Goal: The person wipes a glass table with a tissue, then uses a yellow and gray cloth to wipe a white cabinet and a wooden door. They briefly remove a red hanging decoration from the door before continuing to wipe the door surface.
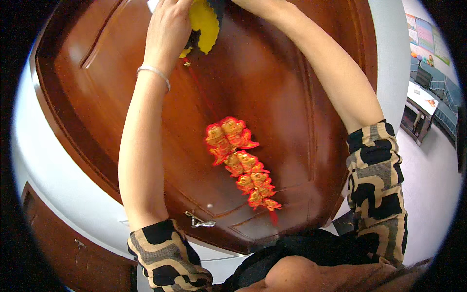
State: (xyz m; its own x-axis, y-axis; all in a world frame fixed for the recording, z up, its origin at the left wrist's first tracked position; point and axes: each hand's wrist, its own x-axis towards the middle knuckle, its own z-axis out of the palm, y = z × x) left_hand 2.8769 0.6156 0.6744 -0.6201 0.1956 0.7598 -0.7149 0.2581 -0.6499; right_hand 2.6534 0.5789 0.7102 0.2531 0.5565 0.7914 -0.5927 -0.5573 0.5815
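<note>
My left hand [169,31], with a pale bracelet at its wrist, is raised against a brown panelled wooden door [284,95]. It lies at the left side of a yellow and black flat decoration [208,29]. The fingertips are cut off by the upper edge, so its grip cannot be made out. A bit of something white [152,5] shows beside it. Below hangs a thin red cord [200,85] with a small bead, leading down to a string of red and gold fish-shaped ornaments [242,160]. My right hand is out of view; its forearm reaches past the upper edge.
A metal lever handle [202,222] projects from the door's lower part. Pale wall borders the door, with another brown door [54,226] at lower left. On the right, beyond the frame, stand a white-topped table [421,96] and a dark chair [423,77].
</note>
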